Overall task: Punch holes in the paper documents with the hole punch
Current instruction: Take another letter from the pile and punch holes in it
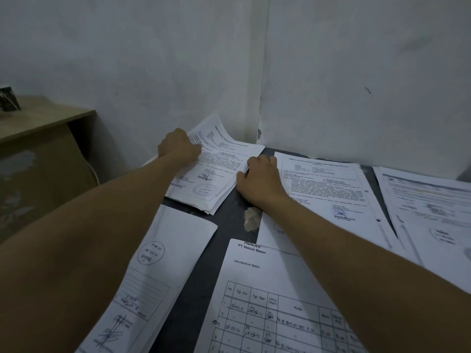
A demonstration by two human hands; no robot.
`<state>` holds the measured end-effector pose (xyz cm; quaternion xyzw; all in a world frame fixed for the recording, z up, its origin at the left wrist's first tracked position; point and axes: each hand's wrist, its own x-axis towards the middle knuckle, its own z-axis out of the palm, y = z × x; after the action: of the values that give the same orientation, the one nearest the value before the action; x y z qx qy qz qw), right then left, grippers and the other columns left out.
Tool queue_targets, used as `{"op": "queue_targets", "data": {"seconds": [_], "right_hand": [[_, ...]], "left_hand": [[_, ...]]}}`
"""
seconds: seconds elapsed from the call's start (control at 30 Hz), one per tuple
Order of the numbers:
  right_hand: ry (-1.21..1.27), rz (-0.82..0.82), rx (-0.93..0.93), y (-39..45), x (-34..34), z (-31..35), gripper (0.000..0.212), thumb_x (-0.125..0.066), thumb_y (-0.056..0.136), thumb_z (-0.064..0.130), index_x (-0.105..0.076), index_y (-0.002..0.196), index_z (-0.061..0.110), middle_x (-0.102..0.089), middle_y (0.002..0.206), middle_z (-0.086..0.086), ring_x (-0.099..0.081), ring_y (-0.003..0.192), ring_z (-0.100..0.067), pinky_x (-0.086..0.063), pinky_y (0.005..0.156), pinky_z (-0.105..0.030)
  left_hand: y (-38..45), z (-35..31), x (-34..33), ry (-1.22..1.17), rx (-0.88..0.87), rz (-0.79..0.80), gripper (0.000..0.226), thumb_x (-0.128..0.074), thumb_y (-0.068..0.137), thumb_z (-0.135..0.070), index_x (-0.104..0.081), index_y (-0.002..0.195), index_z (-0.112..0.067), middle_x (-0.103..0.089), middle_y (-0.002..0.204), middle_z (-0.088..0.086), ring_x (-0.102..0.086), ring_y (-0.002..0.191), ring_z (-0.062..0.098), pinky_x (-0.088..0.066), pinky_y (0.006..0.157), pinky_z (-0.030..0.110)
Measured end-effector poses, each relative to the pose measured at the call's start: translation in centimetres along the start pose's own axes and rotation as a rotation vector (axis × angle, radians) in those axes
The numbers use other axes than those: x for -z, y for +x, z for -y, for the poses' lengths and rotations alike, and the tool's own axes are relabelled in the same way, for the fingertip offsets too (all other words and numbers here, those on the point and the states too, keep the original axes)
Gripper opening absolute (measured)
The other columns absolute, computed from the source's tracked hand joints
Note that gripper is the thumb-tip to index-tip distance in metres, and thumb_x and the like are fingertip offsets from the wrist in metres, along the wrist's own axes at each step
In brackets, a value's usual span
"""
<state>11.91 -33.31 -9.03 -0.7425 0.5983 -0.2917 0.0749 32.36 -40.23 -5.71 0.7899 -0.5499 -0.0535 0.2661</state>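
On the dark table (226, 217), both hands grip a wall-pointing paper stack (216, 174).

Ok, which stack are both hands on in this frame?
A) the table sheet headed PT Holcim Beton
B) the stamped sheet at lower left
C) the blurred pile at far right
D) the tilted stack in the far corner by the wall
D: the left hand and right hand grip opposite edges of the corner stack, whose far end curls up against the wall.

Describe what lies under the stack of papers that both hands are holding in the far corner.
Under the stack, held by the left hand and right hand, the dark tabletop shows along its near edge. Whatever lies beneath the stack's middle is covered.
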Motion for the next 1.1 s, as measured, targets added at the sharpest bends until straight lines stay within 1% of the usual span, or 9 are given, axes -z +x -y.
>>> {"op": "queue_targets", "data": {"seconds": [0.07,0.17,0.3,0.5,0.63,0.73,0.9,1.03,1.1], "right_hand": [[0.005,0.002,0.001,0.0,0.0,0.0,0.035,-0.048,0.095,0.03,-0.056,0.118,0.005,-0.052,0.126,-0.011,-0.036,0.123,-0.026,-0.038,0.104,-0.04],[0.012,0.001,0.003,0.0,-0.1,0.0,0.034,-0.048,0.095,0.03,-0.056,0.119,0.006,-0.052,0.126,-0.01,-0.036,0.121,-0.026,-0.038,0.103,-0.039],[0.034,-0.005,0.004,0.1,-0.1,-0.1,0.034,-0.05,0.095,0.029,-0.054,0.12,0.007,-0.052,0.126,-0.009,-0.037,0.121,-0.025,-0.038,0.102,-0.037],[0.145,-0.017,-0.019,0.1,0.1,-0.2,0.024,-0.052,0.093,0.024,-0.051,0.113,0.011,-0.053,0.121,-0.008,-0.038,0.115,-0.022,-0.039,0.095,-0.034],[0.307,-0.045,-0.089,0.1,0.4,0.0,0.039,-0.054,0.094,0.031,-0.047,0.126,0.01,-0.054,0.125,-0.008,-0.042,0.121,-0.024,-0.043,0.099,-0.041],[0.404,-0.061,-0.172,0.0,0.7,0.1,0.051,-0.057,0.093,0.039,-0.04,0.134,0.013,-0.056,0.122,-0.009,-0.053,0.113,-0.026,-0.05,0.095,-0.045],[0.423,-0.069,-0.222,-0.3,1.5,0.5,0.048,-0.055,0.091,0.049,-0.047,0.123,0.014,-0.061,0.108,-0.008,-0.061,0.098,-0.025,-0.054,0.087,-0.046],[0.35,-0.028,-0.156,-0.6,1.2,0.5,0.042,-0.062,0.086,0.047,-0.051,0.115,0.018,-0.059,0.106,-0.004,-0.054,0.101,-0.02,-0.052,0.087,-0.04],[0.312,-0.01,-0.128,-0.6,1.0,0.1,0.04,-0.066,0.085,0.041,-0.051,0.114,0.019,-0.056,0.105,-0.003,-0.048,0.104,-0.018,-0.048,0.086,-0.037]], "left_hand": [[0.0,0.5,-0.7,-0.04,-0.01,-0.066,0.039,-0.056,0.096,-0.041,-0.059,0.109,-0.004,-0.065,0.111,0.016,-0.064,0.099,0.036,-0.053,0.088,0.043],[0.3,0.9,-1.1,-0.024,-0.01,-0.139,0.042,-0.043,0.102,-0.041,-0.061,0.105,-0.003,-0.066,0.106,0.019,-0.063,0.095,0.037,-0.052,0.084,0.042],[0.6,1.0,-0.8,0.0,-0.032,-0.195,0.043,-0.038,0.105,-0.039,-0.062,0.099,-0.003,-0.066,0.101,0.019,-0.063,0.091,0.036,-0.044,0.073,0.037],[0.4,1.2,0.6,-0.022,-0.098,-0.312,0.044,-0.033,0.106,-0.04,-0.059,0.09,-0.009,-0.062,0.086,0.01,-0.057,0.075,0.027,-0.044,0.07,0.036],[-0.7,0.4,2.2,-0.076,-0.175,-0.386,0.043,-0.031,0.107,-0.04,-0.056,0.089,-0.01,-0.057,0.083,0.004,-0.054,0.073,0.024,-0.041,0.069,0.034],[-1.2,-0.2,2.9,-0.148,-0.196,-0.416,0.042,-0.031,0.107,-0.041,-0.055,0.088,-0.012,-0.059,0.082,0.004,-0.055,0.071,0.023,-0.042,0.067,0.034],[-1.8,-1.0,4.2,-0.096,-0.186,-0.414,0.04,-0.031,0.107,-0.041,-0.05,0.085,-0.014,-0.056,0.08,0.005,-0.053,0.071,0.026,-0.04,0.066,0.034],[-1.4,-0.4,3.8,-0.059,-0.128,-0.289,0.038,-0.035,0.107,-0.037,-0.051,0.084,-0.012,-0.06,0.085,0.009,-0.059,0.075,0.028,-0.044,0.066,0.034],[-1.2,-0.1,2.8,-0.054,-0.103,-0.219,0.038,-0.035,0.107,-0.037,-0.052,0.086,-0.011,-0.058,0.087,0.009,-0.056,0.075,0.026,-0.041,0.065,0.033]]}}
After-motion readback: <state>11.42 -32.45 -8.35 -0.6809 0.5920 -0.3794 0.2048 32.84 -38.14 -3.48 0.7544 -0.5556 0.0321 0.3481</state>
